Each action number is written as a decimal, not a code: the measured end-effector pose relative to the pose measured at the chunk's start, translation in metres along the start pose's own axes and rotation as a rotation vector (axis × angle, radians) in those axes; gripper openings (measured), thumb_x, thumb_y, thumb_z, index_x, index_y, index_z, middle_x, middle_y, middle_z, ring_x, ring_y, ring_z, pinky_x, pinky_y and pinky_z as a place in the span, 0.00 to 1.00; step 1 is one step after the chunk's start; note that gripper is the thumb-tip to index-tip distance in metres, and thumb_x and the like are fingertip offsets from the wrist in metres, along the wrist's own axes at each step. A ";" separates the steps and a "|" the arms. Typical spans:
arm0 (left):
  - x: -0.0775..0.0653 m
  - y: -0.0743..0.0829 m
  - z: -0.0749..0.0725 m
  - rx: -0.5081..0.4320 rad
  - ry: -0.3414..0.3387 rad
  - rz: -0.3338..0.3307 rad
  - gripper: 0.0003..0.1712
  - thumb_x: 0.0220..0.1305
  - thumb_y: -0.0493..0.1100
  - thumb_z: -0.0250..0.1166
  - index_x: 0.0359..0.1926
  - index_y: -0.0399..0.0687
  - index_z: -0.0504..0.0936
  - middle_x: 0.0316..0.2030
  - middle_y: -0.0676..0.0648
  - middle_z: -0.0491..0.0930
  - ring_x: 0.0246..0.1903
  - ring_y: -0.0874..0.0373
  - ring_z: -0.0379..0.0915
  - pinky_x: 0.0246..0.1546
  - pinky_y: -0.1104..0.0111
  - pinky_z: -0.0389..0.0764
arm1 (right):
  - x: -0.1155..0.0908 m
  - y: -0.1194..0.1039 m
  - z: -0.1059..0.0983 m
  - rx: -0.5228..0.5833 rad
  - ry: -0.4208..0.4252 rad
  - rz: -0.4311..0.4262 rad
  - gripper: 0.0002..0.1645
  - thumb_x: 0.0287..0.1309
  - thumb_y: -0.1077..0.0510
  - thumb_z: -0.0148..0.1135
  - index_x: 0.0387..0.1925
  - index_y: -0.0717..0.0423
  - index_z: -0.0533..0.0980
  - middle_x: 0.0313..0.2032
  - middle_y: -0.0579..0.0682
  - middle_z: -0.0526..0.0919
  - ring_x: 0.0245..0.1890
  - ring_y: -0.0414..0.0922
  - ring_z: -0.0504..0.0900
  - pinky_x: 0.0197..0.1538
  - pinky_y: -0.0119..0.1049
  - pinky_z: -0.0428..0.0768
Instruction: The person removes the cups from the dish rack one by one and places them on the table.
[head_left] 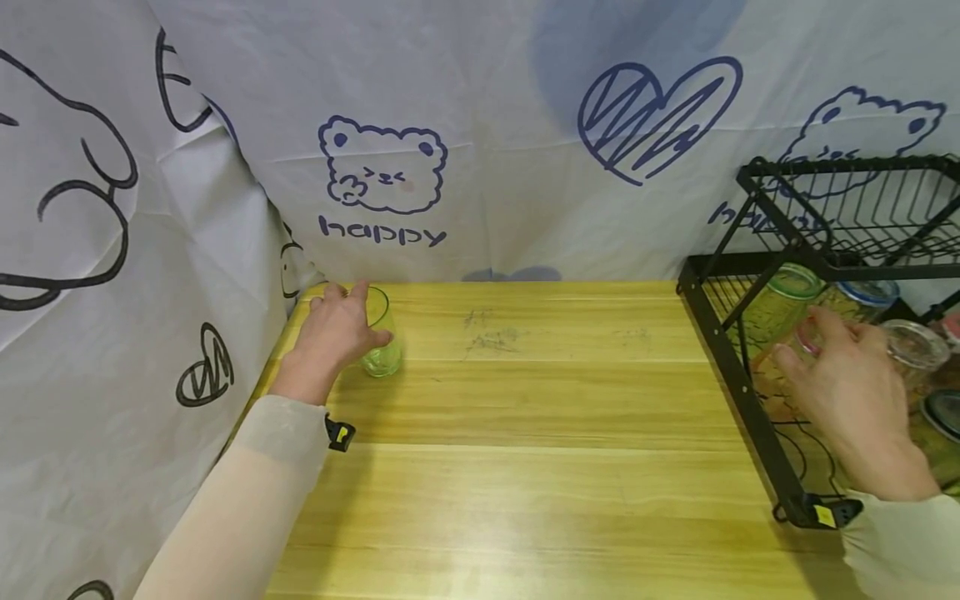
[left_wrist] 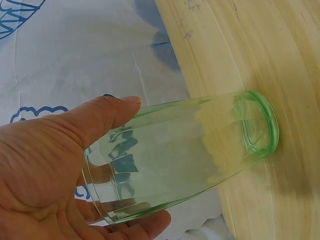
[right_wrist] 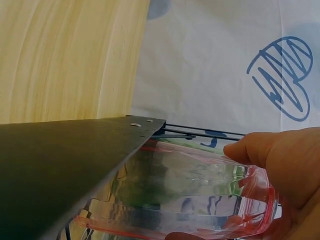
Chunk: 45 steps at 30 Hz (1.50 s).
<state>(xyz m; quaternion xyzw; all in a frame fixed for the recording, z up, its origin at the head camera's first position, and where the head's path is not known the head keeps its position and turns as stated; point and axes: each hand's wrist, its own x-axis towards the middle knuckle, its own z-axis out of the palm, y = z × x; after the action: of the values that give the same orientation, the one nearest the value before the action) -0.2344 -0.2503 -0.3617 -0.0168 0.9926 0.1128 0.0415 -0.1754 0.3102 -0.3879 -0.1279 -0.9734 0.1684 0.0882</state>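
At the far left of the table, a green-tinted drinking glass [head_left: 384,357] stands upright with its base on the wood. My left hand [head_left: 333,327] holds it near the rim, thumb on one side and fingers on the other; the left wrist view shows this grip on the green glass [left_wrist: 185,150] closely. On the right, my right hand [head_left: 855,396] reaches into the black rack and grips a pink-rimmed glass [right_wrist: 195,200] around its mouth end. In the head view that hand hides most of the pink-rimmed glass [head_left: 808,337].
The two-tier black wire rack [head_left: 723,358] stands at the table's right. Inside are a green-rimmed glass [head_left: 797,282], a blue-rimmed glass [head_left: 870,292], a clear glass [head_left: 917,348] and a dark-rimmed glass [head_left: 945,412]. A printed white cloth [head_left: 510,192] hangs behind the wooden table [head_left: 525,483].
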 end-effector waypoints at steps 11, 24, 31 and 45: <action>0.001 0.005 0.001 -0.026 -0.012 0.001 0.59 0.66 0.56 0.72 0.84 0.38 0.48 0.75 0.18 0.51 0.72 0.18 0.51 0.69 0.31 0.66 | -0.002 0.005 -0.004 0.012 0.021 0.001 0.41 0.75 0.45 0.52 0.78 0.63 0.59 0.68 0.85 0.58 0.62 0.81 0.62 0.52 0.79 0.69; -0.001 0.000 0.000 -0.039 -0.041 -0.007 0.62 0.67 0.58 0.71 0.85 0.39 0.42 0.76 0.18 0.47 0.73 0.15 0.45 0.71 0.29 0.61 | -0.020 -0.009 -0.026 0.036 0.168 0.035 0.39 0.74 0.45 0.56 0.78 0.55 0.63 0.70 0.79 0.60 0.58 0.80 0.70 0.50 0.80 0.70; 0.000 0.000 0.002 -0.040 -0.038 0.011 0.62 0.67 0.58 0.70 0.84 0.37 0.42 0.75 0.16 0.47 0.72 0.14 0.46 0.71 0.28 0.59 | -0.033 -0.018 -0.038 0.091 0.282 0.050 0.43 0.73 0.45 0.59 0.83 0.51 0.58 0.70 0.76 0.63 0.58 0.80 0.70 0.58 0.79 0.69; -0.015 0.020 -0.004 -0.020 0.172 0.081 0.56 0.68 0.61 0.70 0.81 0.32 0.55 0.72 0.17 0.57 0.70 0.19 0.52 0.70 0.30 0.60 | -0.044 -0.028 -0.006 0.454 0.483 -0.057 0.38 0.66 0.53 0.68 0.76 0.48 0.72 0.55 0.69 0.78 0.60 0.66 0.72 0.61 0.68 0.69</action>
<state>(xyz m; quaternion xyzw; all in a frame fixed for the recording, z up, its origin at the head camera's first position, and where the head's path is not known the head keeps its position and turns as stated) -0.2208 -0.2317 -0.3518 0.0133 0.9912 0.1222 -0.0487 -0.1385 0.2741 -0.3785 -0.1140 -0.8652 0.3433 0.3473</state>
